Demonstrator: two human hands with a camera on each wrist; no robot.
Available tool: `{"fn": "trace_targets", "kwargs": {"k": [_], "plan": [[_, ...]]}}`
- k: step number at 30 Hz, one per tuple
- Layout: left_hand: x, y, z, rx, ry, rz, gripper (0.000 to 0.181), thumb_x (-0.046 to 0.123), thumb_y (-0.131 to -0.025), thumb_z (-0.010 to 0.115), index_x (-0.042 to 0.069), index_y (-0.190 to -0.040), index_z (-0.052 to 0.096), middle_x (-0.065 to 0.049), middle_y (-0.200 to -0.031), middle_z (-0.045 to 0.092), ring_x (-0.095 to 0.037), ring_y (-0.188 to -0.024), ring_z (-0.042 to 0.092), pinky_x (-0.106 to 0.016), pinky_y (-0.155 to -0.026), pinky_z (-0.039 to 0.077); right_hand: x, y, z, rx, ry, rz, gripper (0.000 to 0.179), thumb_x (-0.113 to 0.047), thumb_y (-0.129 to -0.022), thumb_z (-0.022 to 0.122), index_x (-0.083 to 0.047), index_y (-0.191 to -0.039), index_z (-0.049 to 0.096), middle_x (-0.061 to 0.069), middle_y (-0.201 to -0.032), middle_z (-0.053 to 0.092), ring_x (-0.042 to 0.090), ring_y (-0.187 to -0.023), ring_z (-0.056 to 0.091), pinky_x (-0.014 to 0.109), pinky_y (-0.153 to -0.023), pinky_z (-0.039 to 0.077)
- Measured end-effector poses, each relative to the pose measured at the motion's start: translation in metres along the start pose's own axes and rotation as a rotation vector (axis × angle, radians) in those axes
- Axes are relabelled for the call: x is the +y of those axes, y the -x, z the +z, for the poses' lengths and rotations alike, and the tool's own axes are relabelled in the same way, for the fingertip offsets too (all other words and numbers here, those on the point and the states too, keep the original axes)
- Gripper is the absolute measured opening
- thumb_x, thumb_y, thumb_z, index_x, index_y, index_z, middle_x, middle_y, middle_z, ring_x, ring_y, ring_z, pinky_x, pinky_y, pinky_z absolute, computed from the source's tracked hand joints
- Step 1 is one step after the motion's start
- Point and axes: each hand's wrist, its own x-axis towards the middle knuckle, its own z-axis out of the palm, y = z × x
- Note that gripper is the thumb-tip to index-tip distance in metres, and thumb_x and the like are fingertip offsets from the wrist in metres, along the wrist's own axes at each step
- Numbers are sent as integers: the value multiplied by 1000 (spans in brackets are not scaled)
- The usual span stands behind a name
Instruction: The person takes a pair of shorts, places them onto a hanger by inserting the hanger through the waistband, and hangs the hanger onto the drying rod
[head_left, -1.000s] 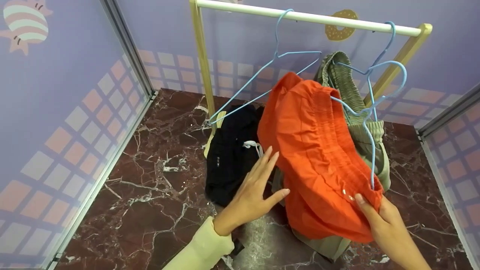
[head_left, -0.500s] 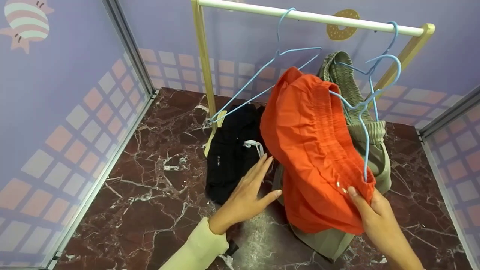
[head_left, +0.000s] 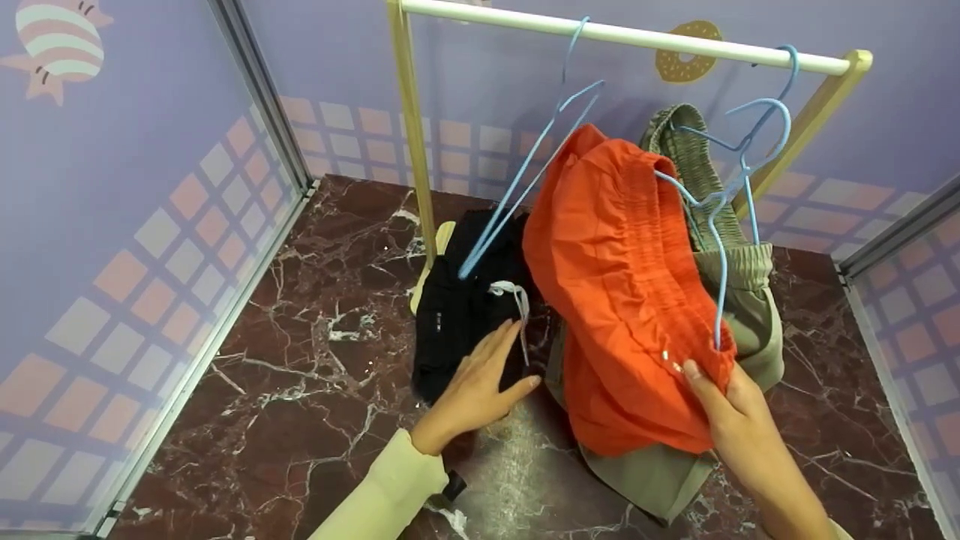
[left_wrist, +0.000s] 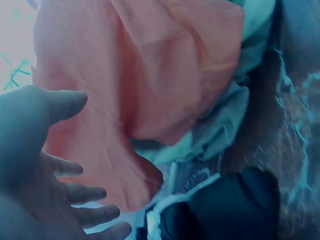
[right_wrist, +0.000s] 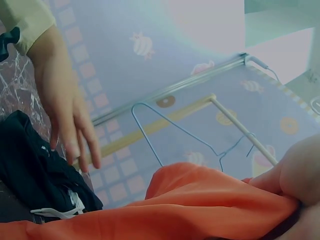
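Orange shorts [head_left: 615,300] hang on a blue wire hanger [head_left: 718,199], whose arms reach inside the elastic waistband. My right hand [head_left: 742,420] pinches the near end of that waistband, thumb on top, beside the hanger's lower tip. In the head view my left hand [head_left: 476,386] is spread just left of the shorts, over the edge of a black garment [head_left: 450,337] with a white drawstring. The left wrist view shows its thumb and fingers [left_wrist: 95,216] extended, holding nothing, against the orange cloth [left_wrist: 145,75].
Behind stands a wooden rack with a white rail [head_left: 495,19]. A bare blue hanger [head_left: 466,270] hangs from it, and khaki shorts [head_left: 739,307] hang at the right end. More khaki cloth [head_left: 652,480] shows below the orange shorts. Walls flank the marbled floor [head_left: 300,420].
My right hand and the orange shorts on their hanger have moved left and slightly up. My left hand has drawn back left, away from the shorts. The bare hanger has swivelled on the rail.
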Motion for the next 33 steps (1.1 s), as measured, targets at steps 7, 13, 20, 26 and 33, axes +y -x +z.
{"fn": "trace_targets", "kwargs": {"k": [7,13,20,26,33], "plan": [[-19,-4,1,16,-64,-31,76,50,-95,53,19,-155,19,-11,-160,24,-38,-146,23,-67,-109,23,-3,-7,3,-18,-15,18,37,-19,-103,45,-3,-136,47,-9,-125,53,-3,-114,49,7,-94,36],[-28,-5,1,-11,-98,-67,73,48,-95,54,14,-153,26,-15,-157,29,-41,-144,25,-66,-109,24,-7,-13,8,-22,-23,16,39,-21,-103,45,-5,-139,44,-3,-132,50,-6,-118,46,7,-97,33],[-36,-7,1,12,-142,-87,70,46,-95,56,12,-151,32,-18,-154,33,-42,-142,29,-67,-107,26,-11,-21,13,-9,-32,12,40,-21,-103,47,-3,-138,46,-2,-133,51,-8,-118,46,7,-99,33],[-42,-8,-1,34,-180,-128,66,48,-95,55,10,-147,39,-17,-151,39,-40,-141,33,-63,-108,30,-13,-29,18,-6,-70,0,37,-19,-102,48,-1,-135,48,-8,-126,54,-4,-115,48,9,-98,35],[-46,-6,1,55,-172,-97,61,45,-94,57,5,-139,48,-16,-143,49,-37,-135,41,-58,-106,36,-18,-37,20,-27,-52,-15,42,-21,-103,46,-2,-140,44,4,-136,50,-5,-119,45,8,-101,33]]}}
